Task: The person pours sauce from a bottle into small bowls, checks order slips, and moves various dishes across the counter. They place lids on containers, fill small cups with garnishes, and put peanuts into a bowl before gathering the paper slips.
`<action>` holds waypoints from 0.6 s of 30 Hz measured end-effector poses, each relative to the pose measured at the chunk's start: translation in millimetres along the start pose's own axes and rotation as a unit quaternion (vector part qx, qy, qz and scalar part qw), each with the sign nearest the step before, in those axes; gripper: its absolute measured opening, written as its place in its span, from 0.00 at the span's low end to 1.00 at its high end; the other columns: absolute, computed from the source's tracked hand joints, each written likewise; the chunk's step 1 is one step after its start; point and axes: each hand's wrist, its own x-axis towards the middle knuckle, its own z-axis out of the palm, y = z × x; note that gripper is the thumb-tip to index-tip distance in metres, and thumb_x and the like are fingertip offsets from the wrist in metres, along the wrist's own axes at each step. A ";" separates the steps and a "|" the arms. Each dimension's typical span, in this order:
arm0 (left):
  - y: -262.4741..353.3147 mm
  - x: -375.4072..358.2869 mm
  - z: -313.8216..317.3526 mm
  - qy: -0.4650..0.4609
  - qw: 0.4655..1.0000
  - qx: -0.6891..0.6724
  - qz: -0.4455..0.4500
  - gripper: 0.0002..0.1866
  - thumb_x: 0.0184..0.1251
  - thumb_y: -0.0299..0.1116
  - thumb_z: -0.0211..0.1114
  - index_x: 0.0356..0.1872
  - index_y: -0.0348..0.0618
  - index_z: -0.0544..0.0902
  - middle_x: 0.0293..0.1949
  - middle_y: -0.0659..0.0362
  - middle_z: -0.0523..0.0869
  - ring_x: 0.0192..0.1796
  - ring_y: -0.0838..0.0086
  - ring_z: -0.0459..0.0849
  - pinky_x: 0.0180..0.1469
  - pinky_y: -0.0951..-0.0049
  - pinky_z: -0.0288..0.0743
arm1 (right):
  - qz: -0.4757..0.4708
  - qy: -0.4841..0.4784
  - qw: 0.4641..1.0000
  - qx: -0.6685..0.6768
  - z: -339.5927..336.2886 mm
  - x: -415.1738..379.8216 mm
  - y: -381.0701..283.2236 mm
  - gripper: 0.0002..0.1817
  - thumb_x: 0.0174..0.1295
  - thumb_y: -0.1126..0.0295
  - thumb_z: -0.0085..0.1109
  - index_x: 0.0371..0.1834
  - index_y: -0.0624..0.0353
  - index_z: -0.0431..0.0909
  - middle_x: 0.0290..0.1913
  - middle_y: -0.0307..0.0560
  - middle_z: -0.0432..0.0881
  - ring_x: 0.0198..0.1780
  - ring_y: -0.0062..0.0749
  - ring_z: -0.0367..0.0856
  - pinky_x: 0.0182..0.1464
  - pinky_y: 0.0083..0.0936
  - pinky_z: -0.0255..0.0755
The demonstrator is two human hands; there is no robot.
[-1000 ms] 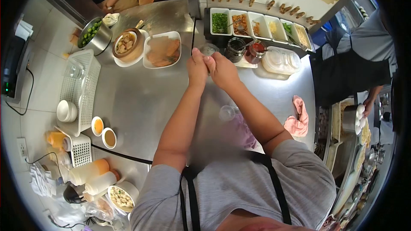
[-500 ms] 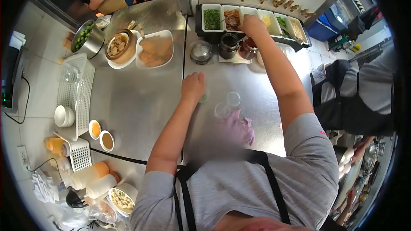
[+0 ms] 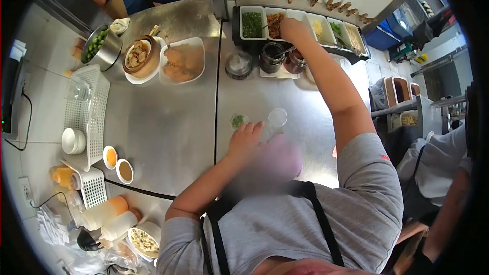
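My left hand [image 3: 245, 140] is open, palm down with fingers stretched forward, just in front of a small clear cup [image 3: 238, 120] of chopped green herbs. To its right stands another small clear cup [image 3: 277, 117], with nothing visible in it. My right hand [image 3: 295, 31] reaches to the row of white condiment tubs, at the right edge of the tub of reddish-brown chopped food [image 3: 275, 29]. Its fingers are curled closed, and what they hold is hidden from view. A purple cloth [image 3: 285, 155], partly blurred, lies near my body.
Dark sauce jars [image 3: 272, 57] and a glass jar [image 3: 238, 64] stand before the tubs. A tub of chopped greens [image 3: 252, 25] is at the row's left end. Further left are a bamboo steamer [image 3: 147, 66], a tray of brown food [image 3: 182, 61] and a white basket [image 3: 94, 117]. People are nearby.
My left hand has let go of the herb cup and moved back and right, opening its fingers. My right hand has shifted slightly at the tubs. The person at right has moved.
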 end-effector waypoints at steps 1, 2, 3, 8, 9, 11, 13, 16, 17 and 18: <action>0.0 0.2 -1.4 0.010 1.000 -0.008 0.003 0.32 0.36 0.39 0.67 0.48 0.40 0.68 0.40 0.53 0.73 0.44 0.59 0.71 0.45 0.63 0.67 | 0.003 0.015 1.000 0.015 8.2 3.6 2.5 0.12 0.48 0.72 0.47 0.34 0.60 0.78 0.40 0.50 0.78 0.44 0.41 0.76 0.43 0.34 0.70; -0.2 0.7 -2.5 0.020 1.000 -0.015 0.006 0.32 0.36 0.38 0.67 0.48 0.40 0.68 0.40 0.53 0.73 0.43 0.59 0.71 0.45 0.63 0.67 | -0.009 0.031 0.999 0.023 14.5 6.3 5.5 0.12 0.48 0.72 0.47 0.34 0.60 0.78 0.39 0.51 0.78 0.44 0.42 0.76 0.43 0.34 0.70; -1.2 2.3 -2.2 0.039 0.999 -0.025 0.010 0.31 0.37 0.37 0.66 0.47 0.39 0.68 0.39 0.52 0.73 0.43 0.59 0.71 0.45 0.64 0.67 | -0.021 0.048 0.998 0.031 19.4 9.4 9.6 0.11 0.47 0.73 0.48 0.34 0.59 0.78 0.38 0.51 0.78 0.43 0.43 0.76 0.43 0.35 0.70; -5.3 15.7 -3.1 0.131 0.987 -0.095 0.012 0.28 0.36 0.33 0.64 0.44 0.37 0.69 0.38 0.50 0.73 0.42 0.58 0.71 0.44 0.64 0.67 | -0.037 0.099 0.985 0.139 17.4 -0.5 30.5 0.09 0.46 0.72 0.48 0.30 0.58 0.77 0.31 0.55 0.78 0.36 0.45 0.76 0.39 0.34 0.70; -5.5 18.4 -4.5 0.130 0.987 -0.099 0.007 0.28 0.36 0.33 0.64 0.44 0.37 0.68 0.38 0.50 0.73 0.42 0.58 0.71 0.44 0.65 0.67 | -0.031 0.106 0.981 0.161 14.3 -8.2 34.1 0.09 0.46 0.71 0.50 0.30 0.57 0.77 0.32 0.54 0.78 0.37 0.45 0.76 0.40 0.34 0.70; -7.5 22.9 -9.4 0.127 0.986 -0.108 -0.005 0.28 0.36 0.32 0.65 0.44 0.37 0.68 0.39 0.49 0.73 0.42 0.58 0.72 0.44 0.66 0.67 | -0.024 0.123 0.972 0.197 11.1 -18.1 39.9 0.08 0.46 0.70 0.51 0.30 0.56 0.77 0.33 0.54 0.78 0.36 0.44 0.77 0.39 0.33 0.70; -9.3 29.2 -14.1 0.146 0.976 -0.159 -0.040 0.29 0.37 0.31 0.65 0.45 0.37 0.66 0.39 0.49 0.74 0.42 0.60 0.73 0.44 0.67 0.67 | -0.022 0.141 0.963 0.228 10.6 -23.9 49.9 0.08 0.46 0.69 0.52 0.29 0.56 0.77 0.31 0.54 0.78 0.34 0.44 0.77 0.37 0.33 0.70; -13.1 50.3 -30.7 0.130 0.962 -0.216 -0.105 0.30 0.38 0.30 0.65 0.47 0.38 0.65 0.41 0.49 0.74 0.42 0.62 0.74 0.45 0.68 0.68 | -0.046 0.135 0.953 0.268 0.8 -37.5 59.5 0.07 0.47 0.70 0.51 0.29 0.56 0.77 0.28 0.53 0.78 0.33 0.44 0.77 0.36 0.34 0.69; -14.3 59.4 -38.1 0.120 0.956 -0.233 -0.129 0.30 0.38 0.30 0.65 0.48 0.38 0.64 0.42 0.49 0.75 0.41 0.63 0.75 0.45 0.69 0.68 | -0.047 0.143 0.955 0.255 -9.7 -47.8 55.8 0.07 0.48 0.70 0.51 0.29 0.56 0.77 0.28 0.53 0.78 0.32 0.44 0.77 0.35 0.34 0.69; -15.6 67.2 -44.4 0.138 0.959 -0.223 -0.107 0.30 0.39 0.30 0.65 0.47 0.37 0.64 0.43 0.49 0.74 0.42 0.62 0.75 0.45 0.69 0.68 | -0.050 0.149 0.957 0.243 -22.0 -60.7 51.2 0.07 0.48 0.71 0.50 0.29 0.55 0.77 0.27 0.53 0.77 0.32 0.44 0.77 0.35 0.34 0.69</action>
